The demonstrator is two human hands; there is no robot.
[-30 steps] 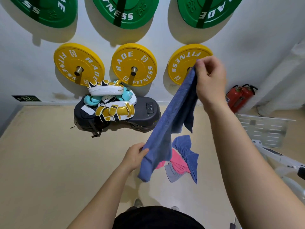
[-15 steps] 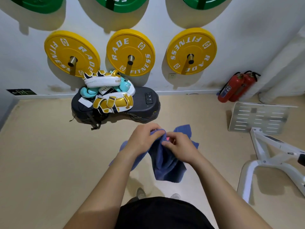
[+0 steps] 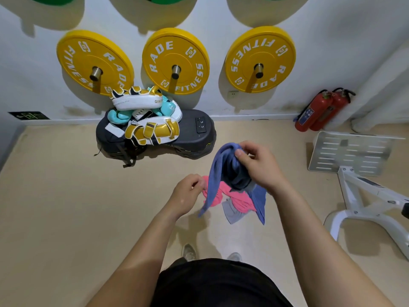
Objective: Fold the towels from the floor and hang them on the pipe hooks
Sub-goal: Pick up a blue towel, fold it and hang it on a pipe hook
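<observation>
Three yellow weight plates [image 3: 176,60] hang on pegs along the white wall [image 3: 332,29] across the top of the frame, above a tan floor [image 3: 55,207]. At centre, our right hand [image 3: 259,167] grips the bunched top of a blue towel [image 3: 218,171], which hangs over a pile of towels [image 3: 239,202] on the floor. Our left hand [image 3: 188,193], lower left of it, curls its fingers at the towel's hanging edge; we cannot tell whether they pinch it. Boxing pads [image 3: 150,129] are heaped on a black base [image 3: 194,138] against the wall, left of centre. Two red fire extinguishers [image 3: 318,111] stand at right, near a white metal frame [image 3: 358,196].
</observation>
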